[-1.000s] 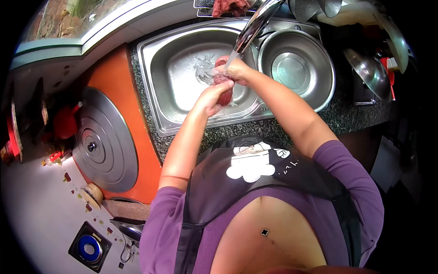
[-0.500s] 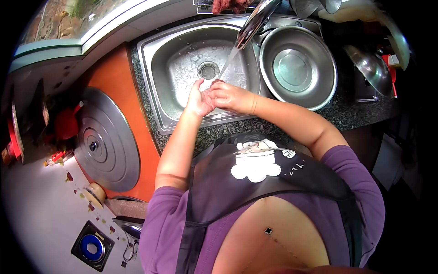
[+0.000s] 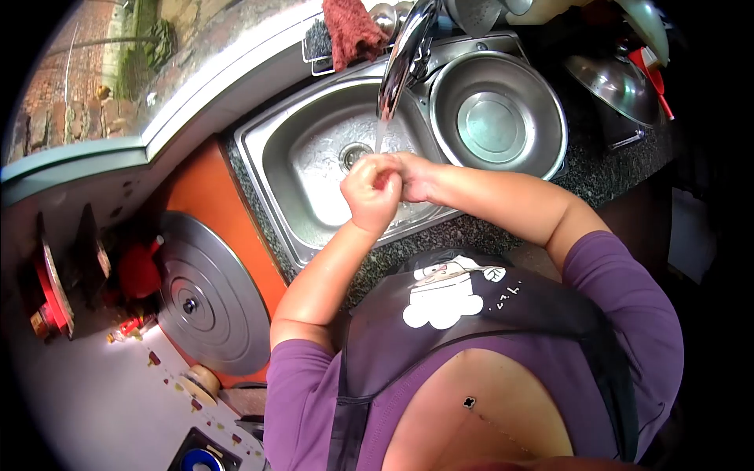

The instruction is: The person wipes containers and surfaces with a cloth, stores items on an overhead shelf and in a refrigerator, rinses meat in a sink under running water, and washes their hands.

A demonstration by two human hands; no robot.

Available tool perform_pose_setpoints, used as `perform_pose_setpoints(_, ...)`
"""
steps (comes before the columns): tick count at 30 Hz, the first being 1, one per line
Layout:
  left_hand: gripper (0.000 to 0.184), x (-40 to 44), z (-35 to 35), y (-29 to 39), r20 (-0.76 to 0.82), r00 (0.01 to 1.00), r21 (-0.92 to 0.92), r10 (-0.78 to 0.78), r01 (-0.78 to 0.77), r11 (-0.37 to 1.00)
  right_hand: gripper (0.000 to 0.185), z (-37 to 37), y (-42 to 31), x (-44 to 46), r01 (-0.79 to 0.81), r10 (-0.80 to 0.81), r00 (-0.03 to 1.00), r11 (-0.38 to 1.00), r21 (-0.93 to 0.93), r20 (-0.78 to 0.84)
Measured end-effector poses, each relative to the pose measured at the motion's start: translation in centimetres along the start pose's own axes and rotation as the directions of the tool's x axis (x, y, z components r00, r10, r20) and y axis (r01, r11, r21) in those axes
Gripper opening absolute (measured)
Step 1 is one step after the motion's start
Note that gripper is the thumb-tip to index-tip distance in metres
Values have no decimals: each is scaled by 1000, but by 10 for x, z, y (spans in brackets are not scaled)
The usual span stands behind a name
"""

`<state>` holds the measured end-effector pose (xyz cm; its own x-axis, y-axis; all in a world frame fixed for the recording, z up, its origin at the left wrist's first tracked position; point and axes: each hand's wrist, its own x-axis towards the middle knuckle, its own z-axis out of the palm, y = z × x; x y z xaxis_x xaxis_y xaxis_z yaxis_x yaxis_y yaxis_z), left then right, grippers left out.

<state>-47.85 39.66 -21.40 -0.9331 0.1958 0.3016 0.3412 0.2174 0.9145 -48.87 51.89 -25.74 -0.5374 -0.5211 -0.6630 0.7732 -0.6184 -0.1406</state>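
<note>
My two hands meet under the faucet (image 3: pixel 400 63), from which a thin stream of water runs down onto them. My left hand (image 3: pixel 369 195) is closed, its fingers curled over toward the right hand; what lies inside them, if anything, is hidden. My right hand (image 3: pixel 416 177) presses against the left from the other side, its fingers mostly covered. Below the hands is the wet steel sink basin (image 3: pixel 287 169), with its round drain (image 3: pixel 351 155) just beyond them.
A large steel bowl (image 3: pixel 536 133) rests at the right of the sink. Behind the faucet hangs a red cloth (image 3: pixel 349 35) on a rack. A big grey lid (image 3: pixel 224 275) lies on the orange board at left. A metal lid (image 3: pixel 616 86) stands at far right.
My left hand has turned from open palm-up to curled over the right hand. The reddish-brown thing seen at my right fingers is now hidden. The camera view has shifted.
</note>
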Motion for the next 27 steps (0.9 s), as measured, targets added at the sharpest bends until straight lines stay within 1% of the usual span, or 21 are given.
perform_pose_setpoints(2, 18, 8, -2, 4, 145, 949, -57, 279, -274, 960, 12, -18, -16, 14, -203, 219, 940, 975, -86, 261)
perform_pose_setpoints(3, 21, 14, -5, 13, 246, 908, -82, 340, -330, 940, 10, -19, -24, 25, -449, 439, 785, 889, -87, 436)
perform_pose_setpoints(4, 19, 15, -4, 14, 298, 856, -74, 422, -420, 904, 15, -28, -22, 35, -407, 445, 821, 896, -179, 357)
perform_pose_setpoints(6, 15, 10, -3, 7, 394, 753, -110, 527, -531, 840, 17, -35, -13, 50, -418, 483, 859, 854, -310, 170)
perform_pose_setpoints(8, 17, 4, -5, 4, 516, 578, -145, 632, -668, 730, 18, -28, -2, 63, -442, 492, 870, 764, -470, -18)
perform_pose_setpoints(9, 23, -1, -5, -2, 597, 465, -169, 653, -724, 669, 19, -23, 5, 69, -450, 476, 874, 711, -541, -101)
perform_pose_setpoints(12, 20, -14, -12, -34, 834, 105, -354, 541, -652, 671, 21, -9, 36, 90, -473, 369, 877, 548, -690, -308)
perform_pose_setpoints(13, 20, -17, -18, -40, 834, 94, -360, 544, -655, 665, 22, -8, 44, 94, -479, 331, 877, 538, -694, -348)
perform_pose_setpoints(15, 34, -26, -37, -46, 823, 108, -274, 558, -785, 555, 23, -12, 51, 94, -464, 295, 885, 619, -634, -360)
perform_pose_setpoints(16, 37, -24, -48, -30, 829, 233, -191, 509, -737, 648, 24, -21, 54, 92, -429, 300, 902, 710, -559, -312)
perform_pose_setpoints(17, 39, -31, -57, -19, 781, 500, 16, 374, -614, 789, 35, -42, 54, 83, -319, 313, 947, 882, -346, -75)
perform_pose_setpoints(18, 41, -39, -66, -11, 669, 719, 198, 190, -419, 886, 54, -46, 44, 63, -328, 335, 942, 920, -216, -2)
perform_pose_setpoints(19, 42, -45, -72, -10, 500, 866, 343, -6, -192, 919, 53, -49, 31, 44, -398, 395, 917, 900, -177, -52)
perform_pose_setpoints(20, 44, -46, -81, -12, 289, 936, 438, -201, 57, 897, 53, -54, 23, 30, -463, 453, 886, 876, -137, -98)
perform_pose_setpoints(21, 43, -37, -96, -16, 180, 868, 259, -463, 412, 873, 53, -70, 26, 25, -422, 405, 906, 887, -188, -125)
perform_pose_setpoints(22, 44, -22, -112, -20, 129, 706, 35, -696, 699, 715, 53, -87, 26, 21, -380, 352, 924, 892, -245, -151)
perform_pose_setpoints(23, 45, -1, -118, -2, 56, 825, 71, -563, 559, 826, 51, -95, 21, 9, -377, 353, 925, 897, -232, -142)
perform_pose_setpoints(24, 46, 23, -120, 24, -9, 914, 118, -405, 403, 908, 51, -101, 17, 1, -368, 344, 929, 900, -231, -140)
perform_pose_setpoints(25, 46, 41, -119, 33, -84, 967, 41, -242, 246, 969, 49, -107, 14, -7, -335, 311, 941, 912, -238, -131)
perform_pose_setpoints(26, 47, 60, -114, 40, -172, 982, -23, -80, 77, 997, 48, -108, 14, -14, -305, 282, 951, 921, -244, -123)
perform_pose_setpoints(27, 46, 83, -105, 48, -212, 964, 53, 160, -153, 987, 43, -103, 13, -21, -274, 241, 958, 928, -251, -154)
